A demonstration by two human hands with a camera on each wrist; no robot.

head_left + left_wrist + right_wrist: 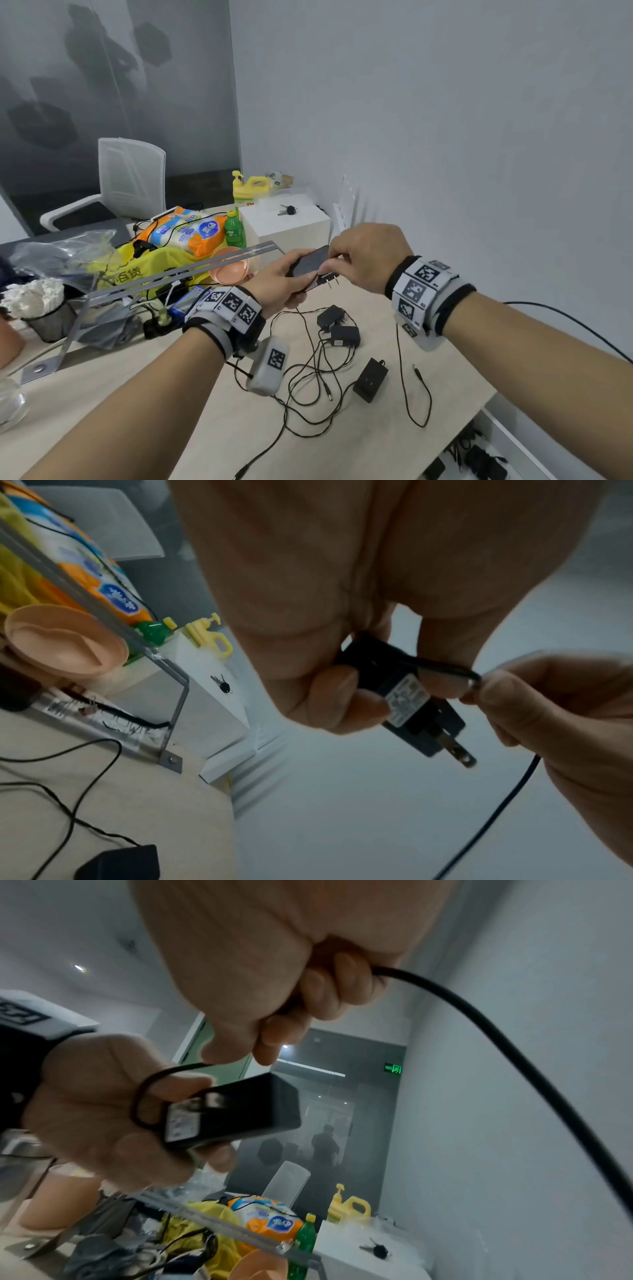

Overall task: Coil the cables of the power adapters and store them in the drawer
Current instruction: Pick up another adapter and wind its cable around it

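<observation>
My left hand (284,281) grips a black power adapter (310,265) above the table, prongs pointing right. My right hand (363,260) pinches its thin cable (445,669) close to the adapter body (394,680); a small loop (147,1096) stands beside the adapter (240,1110). The cable (514,1053) runs on through the right hand's curled fingers (322,993). Three more black adapters (330,317) (346,335) (370,379) lie on the beige table (205,411) among tangled cables (308,377). An open drawer (479,459) at lower right holds dark adapters.
Behind the hands stand a white box (298,233) with keys, a green bottle (234,229), a yellow jug (250,186), an orange tissue pack (185,233) and a peach bowl (229,270). A metal bracket (171,277) crosses the left clutter. The wall is close on the right.
</observation>
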